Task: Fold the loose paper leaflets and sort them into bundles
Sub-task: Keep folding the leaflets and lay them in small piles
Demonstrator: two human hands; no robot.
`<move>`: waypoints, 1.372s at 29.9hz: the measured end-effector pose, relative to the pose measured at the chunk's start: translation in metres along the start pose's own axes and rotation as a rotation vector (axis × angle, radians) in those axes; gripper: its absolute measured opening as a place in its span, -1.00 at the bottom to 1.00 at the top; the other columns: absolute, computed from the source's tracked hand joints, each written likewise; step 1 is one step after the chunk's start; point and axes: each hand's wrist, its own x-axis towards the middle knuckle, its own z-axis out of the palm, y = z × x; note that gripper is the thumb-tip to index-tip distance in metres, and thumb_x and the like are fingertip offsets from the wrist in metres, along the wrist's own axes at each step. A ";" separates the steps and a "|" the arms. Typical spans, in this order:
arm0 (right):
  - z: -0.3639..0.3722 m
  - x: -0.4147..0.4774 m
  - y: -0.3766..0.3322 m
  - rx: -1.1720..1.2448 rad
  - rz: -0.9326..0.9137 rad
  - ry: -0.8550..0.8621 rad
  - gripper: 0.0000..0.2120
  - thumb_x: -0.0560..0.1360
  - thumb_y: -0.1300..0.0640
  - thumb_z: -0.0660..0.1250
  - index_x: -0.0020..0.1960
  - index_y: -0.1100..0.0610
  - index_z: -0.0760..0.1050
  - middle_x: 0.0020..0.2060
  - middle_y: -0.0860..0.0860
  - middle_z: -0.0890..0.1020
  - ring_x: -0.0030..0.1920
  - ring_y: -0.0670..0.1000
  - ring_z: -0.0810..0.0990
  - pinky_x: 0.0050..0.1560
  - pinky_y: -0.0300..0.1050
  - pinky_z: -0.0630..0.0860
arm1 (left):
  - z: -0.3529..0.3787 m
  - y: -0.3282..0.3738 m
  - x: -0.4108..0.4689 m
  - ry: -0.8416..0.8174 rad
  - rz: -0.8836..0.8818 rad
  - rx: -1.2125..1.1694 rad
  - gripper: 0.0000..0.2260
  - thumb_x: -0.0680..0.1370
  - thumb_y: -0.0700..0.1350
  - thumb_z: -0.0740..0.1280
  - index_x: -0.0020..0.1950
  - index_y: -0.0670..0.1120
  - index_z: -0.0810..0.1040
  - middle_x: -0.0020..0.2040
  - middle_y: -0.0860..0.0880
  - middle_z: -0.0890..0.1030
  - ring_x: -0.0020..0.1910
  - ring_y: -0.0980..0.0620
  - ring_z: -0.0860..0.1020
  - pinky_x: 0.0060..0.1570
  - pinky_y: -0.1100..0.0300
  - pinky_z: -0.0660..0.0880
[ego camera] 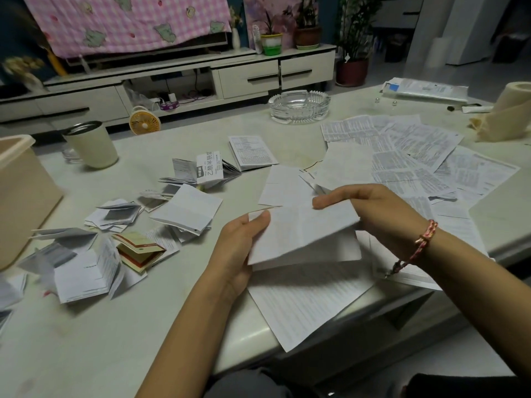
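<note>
left hand (241, 248) and right hand (370, 214) both pinch one half-folded leaflet (301, 234) above bench (115, 326); folded leaflets (115, 225) lie left.

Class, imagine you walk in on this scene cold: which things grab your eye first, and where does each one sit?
First, the two hands at centre: the left hand and right hand hold a half-folded leaflet above the table. To the left lie the small folded leaflets; to the right, flat unfolded sheets spread out. Behind them sits a glass ashtray.
</note>
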 end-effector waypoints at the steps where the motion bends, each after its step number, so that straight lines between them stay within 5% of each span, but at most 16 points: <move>1: -0.002 0.001 -0.003 0.045 0.019 0.032 -0.61 0.47 0.45 0.08 -0.20 0.18 0.65 -0.15 0.01 0.70 -0.09 0.02 0.61 -0.14 -0.21 0.53 | -0.001 0.001 0.000 0.011 0.005 -0.020 -0.87 0.56 -0.16 0.27 -0.06 -0.12 0.61 -0.26 0.02 0.69 -0.30 0.11 0.63 -0.34 0.32 0.52; 5: -0.011 0.000 -0.012 0.143 0.002 0.093 -0.75 0.54 0.31 0.14 -0.08 0.17 0.59 -0.12 0.11 0.68 -0.12 0.03 0.60 -0.13 -0.18 0.50 | -0.002 0.002 0.001 -0.024 0.000 -0.039 -0.81 0.59 -0.12 0.22 -0.07 -0.09 0.62 -0.20 0.02 0.70 -0.24 0.11 0.65 -0.27 0.30 0.56; 9: -0.004 -0.006 -0.009 -0.154 -0.050 -0.102 -0.82 0.40 0.26 0.42 -0.03 0.08 0.60 -0.15 0.04 0.67 -0.11 -0.07 0.60 -0.06 -0.24 0.48 | 0.000 0.000 0.000 -0.079 0.009 0.009 -0.82 0.58 -0.10 0.24 -0.04 -0.10 0.63 -0.12 -0.02 0.69 -0.17 0.07 0.64 -0.13 0.21 0.55; 14: 0.003 -0.010 -0.010 -0.173 -0.027 -0.206 -0.87 0.34 0.22 0.46 -0.12 0.20 0.62 -0.14 0.11 0.69 -0.12 0.02 0.63 0.07 -0.06 0.53 | -0.001 0.000 0.000 -0.103 0.034 0.007 -0.86 0.56 -0.12 0.26 -0.06 -0.06 0.62 -0.15 -0.02 0.69 -0.20 0.07 0.62 -0.19 0.25 0.57; 20: 0.020 -0.010 -0.008 0.004 -0.082 -0.191 -0.97 0.34 0.27 0.45 -0.24 0.21 0.61 -0.03 -0.06 0.67 -0.01 -0.16 0.62 -0.03 -0.32 0.53 | 0.003 -0.004 -0.001 -0.180 0.025 0.149 -0.75 0.43 -0.10 0.43 0.07 -0.12 0.59 -0.14 -0.09 0.64 -0.23 0.00 0.56 -0.19 0.15 0.50; 23: 0.027 -0.008 -0.006 0.030 -0.112 -0.088 -0.96 0.37 0.27 0.44 -0.24 0.21 0.59 -0.26 0.01 0.66 -0.25 -0.14 0.60 -0.24 -0.39 0.50 | 0.003 -0.008 -0.001 -0.219 0.046 0.154 -0.83 0.38 -0.04 0.37 -0.10 -0.07 0.66 -0.16 -0.09 0.62 -0.19 -0.02 0.54 -0.12 0.12 0.46; 28: 0.031 0.006 0.000 0.011 -0.145 0.183 -0.94 0.37 0.28 0.46 -0.24 0.16 0.62 -0.33 -0.02 0.64 -0.33 -0.15 0.57 -0.25 -0.36 0.50 | 0.004 -0.002 0.002 -0.245 -0.022 -0.124 -0.47 0.59 0.20 -0.01 0.27 -0.14 0.50 0.17 -0.14 0.61 0.17 -0.06 0.57 0.20 -0.01 0.46; 33: 0.041 0.012 0.004 0.074 -0.094 0.163 -0.92 0.44 0.31 0.39 -0.11 0.20 0.64 -0.32 -0.07 0.62 -0.35 -0.20 0.58 -0.33 -0.38 0.53 | 0.002 -0.010 0.005 -0.031 0.193 0.087 -0.70 0.54 -0.01 0.26 0.14 -0.17 0.57 0.06 -0.18 0.65 0.02 -0.08 0.59 0.06 0.02 0.49; 39: 0.048 0.018 0.006 -0.128 -0.136 0.131 -0.72 0.43 0.29 0.41 0.04 0.04 0.43 -0.39 0.04 0.54 -0.38 -0.06 0.52 -0.41 -0.41 0.47 | -0.003 -0.011 0.008 0.152 0.277 0.190 -0.87 0.57 -0.14 0.27 -0.06 -0.10 0.61 -0.03 -0.17 0.66 -0.10 -0.04 0.60 0.01 0.07 0.53; 41: 0.046 0.021 0.005 -0.246 -0.147 0.044 -0.79 0.44 0.26 0.39 -0.04 0.01 0.46 -0.42 0.02 0.51 -0.43 -0.05 0.50 -0.45 -0.32 0.49 | -0.003 -0.012 0.009 0.194 0.301 0.244 -0.87 0.57 -0.15 0.27 -0.12 -0.04 0.60 -0.10 -0.12 0.66 -0.14 -0.01 0.59 -0.04 0.09 0.53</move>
